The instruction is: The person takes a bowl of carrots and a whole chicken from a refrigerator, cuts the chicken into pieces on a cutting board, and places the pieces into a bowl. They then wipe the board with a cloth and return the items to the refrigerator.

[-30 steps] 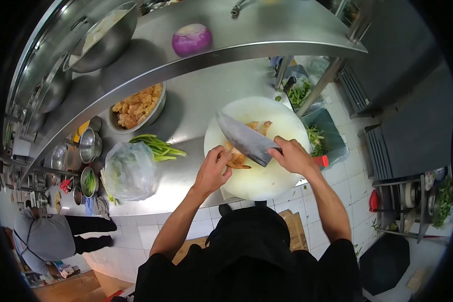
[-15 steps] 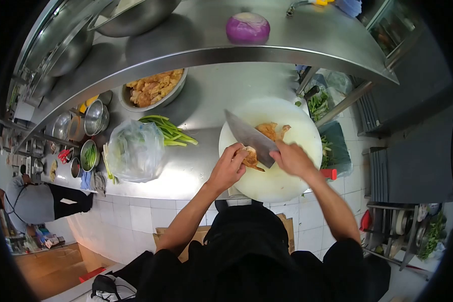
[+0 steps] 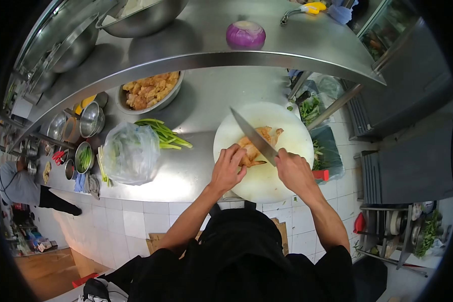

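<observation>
On a round white cutting board [image 3: 267, 186] lie browned pieces of meat [image 3: 247, 149]. My left hand [image 3: 227, 170] grips the near piece at its left side, fingers curled over it. The handle of a broad cleaver [image 3: 253, 134] is wrapped in my right hand [image 3: 294, 171]. Its blade points up and left across the meat, edge hidden against or just above it. Another part of the meat shows on the right of the blade.
Left of the board are a clear plastic bag [image 3: 131, 153], green stalks [image 3: 162, 134] and a bowl of meat chunks [image 3: 150, 93]. A shelf [image 3: 201, 60] with an onion [image 3: 245, 35] crosses above. Another person [image 3: 20, 186] is at far left.
The cleaver has moved from between the pieces to over the meat, its blade now seen narrower. The view has shifted slightly. At far left, the other person has moved left.
</observation>
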